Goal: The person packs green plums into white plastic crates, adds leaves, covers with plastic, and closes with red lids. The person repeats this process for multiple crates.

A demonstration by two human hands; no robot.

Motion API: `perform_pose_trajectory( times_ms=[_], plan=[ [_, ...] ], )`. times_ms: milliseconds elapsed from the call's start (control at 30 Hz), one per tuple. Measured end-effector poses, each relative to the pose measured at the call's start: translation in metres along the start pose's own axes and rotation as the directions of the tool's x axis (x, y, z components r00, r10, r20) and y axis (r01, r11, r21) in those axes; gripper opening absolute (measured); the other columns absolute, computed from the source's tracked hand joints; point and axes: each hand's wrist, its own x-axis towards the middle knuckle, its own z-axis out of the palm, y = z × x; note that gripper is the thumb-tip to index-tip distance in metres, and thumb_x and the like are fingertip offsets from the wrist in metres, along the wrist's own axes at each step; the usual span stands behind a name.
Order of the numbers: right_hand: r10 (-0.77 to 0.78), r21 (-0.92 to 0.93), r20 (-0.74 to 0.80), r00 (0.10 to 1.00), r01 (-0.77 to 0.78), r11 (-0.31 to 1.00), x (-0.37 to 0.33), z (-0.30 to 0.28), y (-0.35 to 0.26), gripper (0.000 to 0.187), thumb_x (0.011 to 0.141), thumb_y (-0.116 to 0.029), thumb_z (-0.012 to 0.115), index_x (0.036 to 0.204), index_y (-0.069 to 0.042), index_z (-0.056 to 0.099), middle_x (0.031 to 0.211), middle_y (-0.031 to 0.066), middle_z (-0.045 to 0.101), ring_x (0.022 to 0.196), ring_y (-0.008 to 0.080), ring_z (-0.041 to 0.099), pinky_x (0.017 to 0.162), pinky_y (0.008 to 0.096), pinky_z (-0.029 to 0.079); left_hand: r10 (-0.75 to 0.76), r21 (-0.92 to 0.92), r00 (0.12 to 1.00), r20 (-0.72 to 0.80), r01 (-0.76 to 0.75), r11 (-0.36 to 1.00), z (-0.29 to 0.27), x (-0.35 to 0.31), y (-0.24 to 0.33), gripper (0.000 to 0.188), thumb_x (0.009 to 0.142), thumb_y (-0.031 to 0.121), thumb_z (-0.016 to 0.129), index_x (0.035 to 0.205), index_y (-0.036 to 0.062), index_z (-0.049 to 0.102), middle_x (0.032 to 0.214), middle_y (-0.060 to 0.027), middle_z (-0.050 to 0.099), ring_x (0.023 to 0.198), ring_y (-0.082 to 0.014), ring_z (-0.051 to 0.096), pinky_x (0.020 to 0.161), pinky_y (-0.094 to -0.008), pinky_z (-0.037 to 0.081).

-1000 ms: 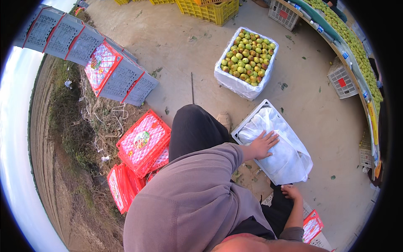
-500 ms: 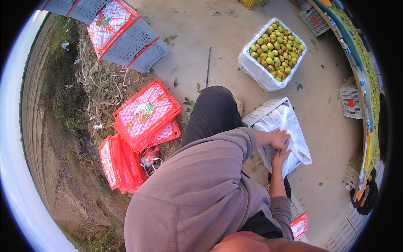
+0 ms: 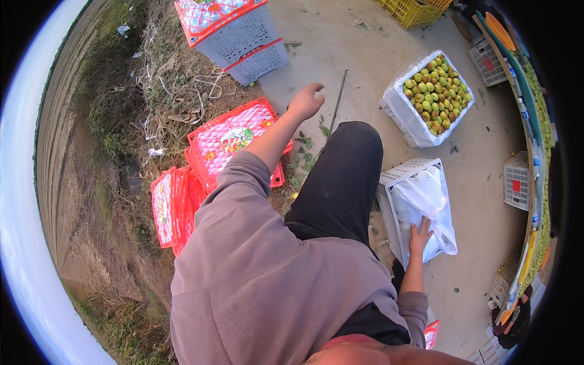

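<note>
My right hand (image 3: 420,237) lies with fingers spread on the folded white plastic liner (image 3: 423,193) that covers the top of a white crate (image 3: 393,226). My left hand (image 3: 306,102) is held out in the air with its fingers apart and holds nothing. It is nearest to a stack of red crate lids (image 3: 214,131) with padded pink-and-white middles and a round label. More red lids (image 3: 171,205) lean beside that stack, closer to me.
A lined crate heaped with green-brown fruit (image 3: 439,97) stands ahead on the right. Grey crates with a red lid (image 3: 237,45) are stacked at the far left. A thin rod (image 3: 338,100) lies on the ground, a yellow crate (image 3: 406,13) farther off. A fruit-laden sorting table (image 3: 528,164) runs along the right.
My left hand has come off the liner and swung left and forward toward the red lids. The right hand has stayed on the liner. The whole view has shifted somewhat.
</note>
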Motion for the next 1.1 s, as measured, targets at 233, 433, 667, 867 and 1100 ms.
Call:
perform_pose_trajectory(
  times_ms=[233, 433, 667, 867, 1100],
  plan=[
    [0.154, 0.378, -0.134, 0.979, -0.093, 0.921, -0.01, -0.034, 0.007, 0.064, 0.09, -0.005, 0.061, 0.151, -0.003, 0.043, 0.158, 0.0213, 0.041, 0.147, 0.035, 0.037, 0.121, 0.0415, 0.026, -0.601, 0.638, 0.788, -0.134, 0.533, 0.556, -0.004, -0.248, -0.225, 0.061, 0.09, 0.013, 0.061, 0.149, 0.0214, 0.046, 0.154, -0.0082, 0.044, 0.133, -0.0394, 0.051, 0.106, -0.0468, 0.049],
    [0.244, 0.395, -0.313, 0.918, -0.108, 0.912, -0.03, -0.058, -0.012, 0.059, 0.09, -0.007, 0.061, 0.148, -0.006, 0.049, 0.153, 0.0206, 0.048, 0.141, 0.0365, 0.046, 0.116, 0.0418, 0.035, -0.507, 0.634, 0.861, -0.039, 0.413, 0.654, -0.033, -0.227, -0.222, 0.047, 0.087, 0.012, 0.064, 0.132, 0.0233, 0.059, 0.147, -0.0104, 0.048, 0.121, -0.0396, 0.057, 0.099, -0.0462, 0.053],
    [0.307, 0.491, -0.422, 0.853, -0.07, 0.869, -0.073, -0.074, -0.032, 0.055, 0.093, 0.0, 0.056, 0.147, -0.006, 0.05, 0.155, 0.0182, 0.046, 0.144, 0.0349, 0.043, 0.114, 0.045, 0.038, -0.192, 0.35, 0.978, -0.08, 0.208, 0.913, -0.173, -0.197, -0.168, 0.057, 0.073, 0.015, 0.072, 0.128, 0.0128, 0.06, 0.142, -0.0192, 0.047, 0.135, -0.0391, 0.047, 0.112, -0.0439, 0.044],
    [0.406, 0.699, -0.392, 0.826, -0.02, 0.715, -0.086, -0.074, -0.05, 0.046, 0.094, 0.003, 0.055, 0.139, -0.003, 0.058, 0.142, 0.0153, 0.059, 0.131, 0.0284, 0.057, 0.106, 0.0392, 0.047, 0.028, 0.136, 0.991, -0.131, -0.01, 0.991, -0.276, -0.149, -0.078, 0.05, 0.078, 0.011, 0.059, 0.128, 0.006, 0.059, 0.134, -0.0137, 0.049, 0.114, -0.0248, 0.051, 0.091, -0.0339, 0.046],
    [0.334, 0.758, -0.412, 0.848, 0.116, 0.641, -0.107, -0.076, -0.052, 0.021, 0.097, -0.002, 0.061, 0.116, 0.001, 0.07, 0.108, 0.011, 0.074, 0.099, 0.0161, 0.071, 0.088, 0.0295, 0.055, 0.457, 0.091, 0.888, 0.042, -0.459, 0.884, -0.173, -0.098, 0.157, 0.061, 0.069, 0.007, 0.055, 0.13, 0.0048, 0.058, 0.133, -0.0081, 0.052, 0.097, -0.0193, 0.051, 0.085, -0.0326, 0.044]
  ],
)
